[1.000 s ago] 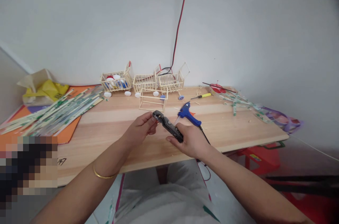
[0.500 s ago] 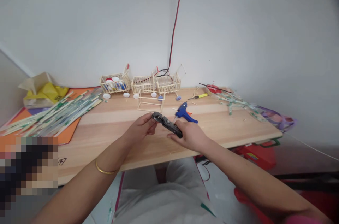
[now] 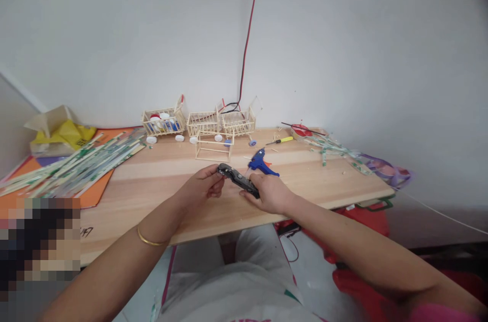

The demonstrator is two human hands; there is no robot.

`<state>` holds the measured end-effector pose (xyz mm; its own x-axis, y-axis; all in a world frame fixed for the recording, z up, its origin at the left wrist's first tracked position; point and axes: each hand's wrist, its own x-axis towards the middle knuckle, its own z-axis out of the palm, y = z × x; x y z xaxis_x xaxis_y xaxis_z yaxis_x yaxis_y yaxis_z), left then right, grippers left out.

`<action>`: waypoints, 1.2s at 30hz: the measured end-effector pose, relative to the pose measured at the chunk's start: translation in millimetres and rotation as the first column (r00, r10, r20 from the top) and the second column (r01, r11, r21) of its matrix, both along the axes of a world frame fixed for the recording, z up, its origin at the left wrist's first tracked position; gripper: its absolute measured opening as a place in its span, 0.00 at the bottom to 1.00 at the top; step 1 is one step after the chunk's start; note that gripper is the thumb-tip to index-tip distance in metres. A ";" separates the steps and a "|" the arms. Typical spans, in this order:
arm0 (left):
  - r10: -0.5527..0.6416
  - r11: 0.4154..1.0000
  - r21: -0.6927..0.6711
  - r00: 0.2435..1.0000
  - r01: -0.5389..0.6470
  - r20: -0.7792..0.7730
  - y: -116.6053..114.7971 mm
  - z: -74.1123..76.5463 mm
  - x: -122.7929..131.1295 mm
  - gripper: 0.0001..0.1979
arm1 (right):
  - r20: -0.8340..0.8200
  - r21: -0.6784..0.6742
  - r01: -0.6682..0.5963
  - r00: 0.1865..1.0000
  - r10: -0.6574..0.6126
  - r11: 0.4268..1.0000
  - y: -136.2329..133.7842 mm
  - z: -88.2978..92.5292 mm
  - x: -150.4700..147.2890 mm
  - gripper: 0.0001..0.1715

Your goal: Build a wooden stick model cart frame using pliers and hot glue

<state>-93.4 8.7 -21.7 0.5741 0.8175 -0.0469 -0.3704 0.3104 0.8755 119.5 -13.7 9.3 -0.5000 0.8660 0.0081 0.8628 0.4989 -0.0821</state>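
My right hand [image 3: 272, 192] is wrapped round the handle end of a black pliers-like hand tool [image 3: 239, 180], held slanting above the table. At the tool's far end, my left hand [image 3: 204, 185] has thumb and fingertips pinched together close to its head. Whatever lies between those fingers is too small or hidden to make out. Just beyond the tool, a blue glue gun [image 3: 261, 162] lies on the wooden table [image 3: 152, 180]. A bare frame of thin sticks [image 3: 214, 147] stands behind my hands.
Several small stick carts line the wall, one cart [image 3: 163, 123] filled with bottle caps. Bundled sticks [image 3: 91, 159] lie on orange board at left, near a yellow bag [image 3: 68, 134]. A yellow-handled screwdriver [image 3: 284, 140] and plastic wrappers [image 3: 335, 149] lie right. A blurred-out patch covers the lower left.
My view has turned slightly right, so the table's contents sit a little further left in the picture. Both hands keep nearly the same pose around the tool.
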 end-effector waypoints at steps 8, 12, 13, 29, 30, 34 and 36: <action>0.019 1.000 -0.004 1.000 -0.019 0.016 -2.8 -1.7 4.5 0.12 | -0.011 -0.045 0.020 1.000 -0.021 0.999 -3.1 1.9 3.1 0.21; 0.043 0.996 0.072 0.999 -0.044 0.007 -2.0 -1.8 4.0 0.12 | -0.020 -0.023 0.049 0.999 -0.049 0.999 -8.3 6.7 1.8 0.24; 0.042 0.996 0.079 0.999 -0.043 0.011 -1.7 -1.9 3.3 0.12 | -0.019 -0.025 0.056 0.998 -0.056 0.998 -9.4 7.8 1.4 0.24; -0.041 0.995 0.085 0.997 0.047 -0.065 3.6 -7.6 -3.1 0.12 | 0.044 -0.033 0.020 0.999 -0.019 0.999 -2.1 -3.0 4.4 0.23; -0.043 0.995 0.090 0.996 0.049 -0.072 4.0 -7.3 -3.5 0.12 | 0.029 -0.038 0.008 1.000 -0.007 0.999 -0.4 -1.9 6.3 0.22; 0.046 0.988 0.151 0.996 -0.034 -0.076 6.3 -4.5 -6.1 0.11 | -0.144 -0.055 0.044 0.988 -0.052 0.998 7.9 5.1 23.7 0.21; 0.161 0.973 0.188 0.979 -0.136 -0.123 9.6 -2.1 -10.1 0.12 | -0.195 -0.044 0.167 0.966 -0.172 0.985 13.2 9.0 41.2 0.24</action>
<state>-103.6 18.3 -23.8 0.4436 0.8954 0.0376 -0.2739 0.0955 0.9570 160.7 -0.5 18.3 -0.3369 0.9391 0.0673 0.8999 0.3422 -0.2703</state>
